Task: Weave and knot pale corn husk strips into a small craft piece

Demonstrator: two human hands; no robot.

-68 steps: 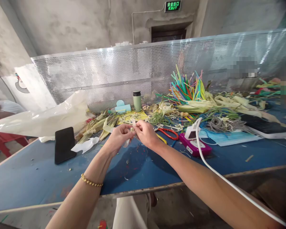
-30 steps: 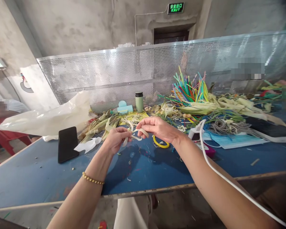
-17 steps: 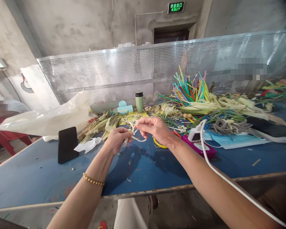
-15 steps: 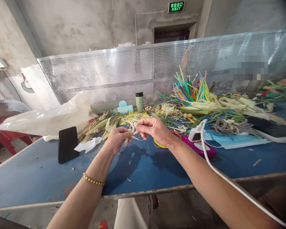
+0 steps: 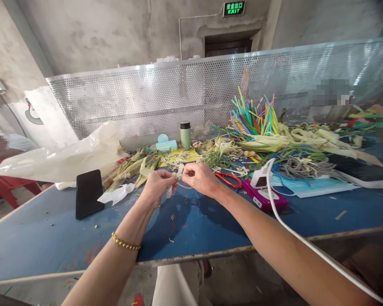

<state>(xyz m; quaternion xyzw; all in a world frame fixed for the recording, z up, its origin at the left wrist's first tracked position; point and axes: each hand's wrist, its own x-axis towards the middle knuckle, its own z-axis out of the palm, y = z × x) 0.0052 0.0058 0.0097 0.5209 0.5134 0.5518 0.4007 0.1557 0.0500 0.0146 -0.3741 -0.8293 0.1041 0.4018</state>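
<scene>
Left fingers [image 5: 166,173] pinch pale strip [image 5: 180,171]; lidded green bottle [image 5: 185,137], contents hidden.

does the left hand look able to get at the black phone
Probably yes: the black phone lies uncovered, a white scrap between it and the left hand, though that hand is pinching pale strips.

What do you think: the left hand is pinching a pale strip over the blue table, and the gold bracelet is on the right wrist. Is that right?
Not quite: the bracelet is on the left wrist, as the head view shows. The rest is right: the left hand is pinching a pale strip over the blue table.
</scene>
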